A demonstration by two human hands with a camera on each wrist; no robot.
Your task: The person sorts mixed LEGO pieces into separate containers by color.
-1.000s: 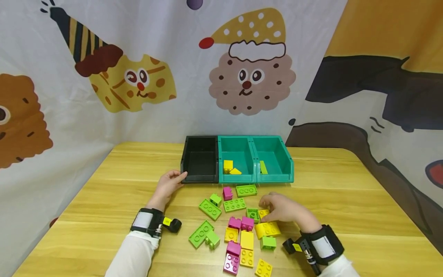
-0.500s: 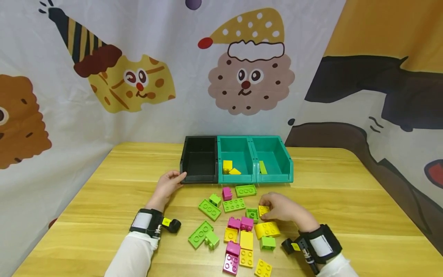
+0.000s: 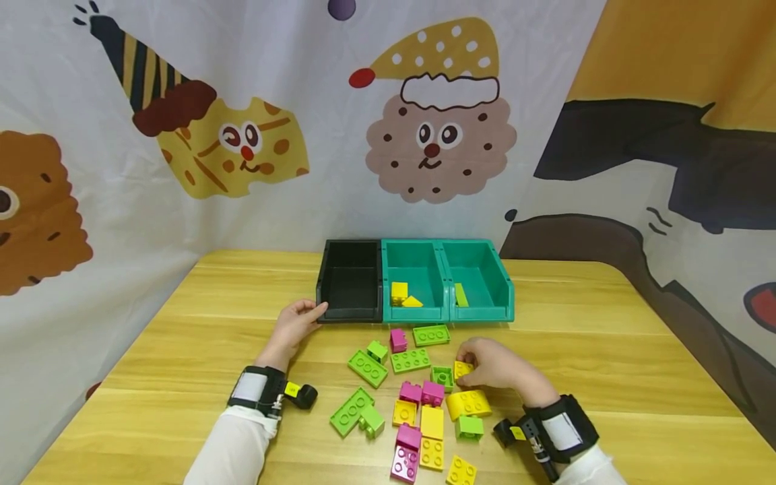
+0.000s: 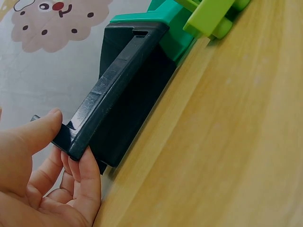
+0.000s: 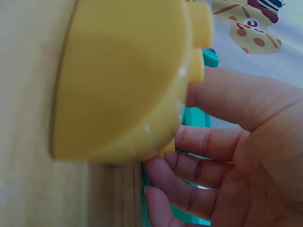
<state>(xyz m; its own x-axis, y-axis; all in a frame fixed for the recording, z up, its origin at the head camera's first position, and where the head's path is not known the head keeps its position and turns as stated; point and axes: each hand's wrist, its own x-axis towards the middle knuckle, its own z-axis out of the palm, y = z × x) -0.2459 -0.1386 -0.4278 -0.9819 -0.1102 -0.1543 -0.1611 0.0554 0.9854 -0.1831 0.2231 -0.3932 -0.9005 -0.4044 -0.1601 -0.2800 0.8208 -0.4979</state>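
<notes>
Clearly, left fingers (image 4: 89, 182) pinch the black bin (image 3: 354, 314), wrist label (image 3: 292, 389) illegible

five pink blocks (image 3: 433, 392), three bins (image 3: 433, 314), two hands (image 3: 294, 330)

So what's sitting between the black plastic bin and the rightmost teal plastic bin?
In the head view, the middle teal plastic bin stands there, right beside the black bin, with yellow plastic bricks inside.

Bins (image 3: 418, 314) on table (image 3: 182, 364), behind loose bricks (image 3: 410, 360); cloth (image 3: 333, 209) behind bins
</notes>
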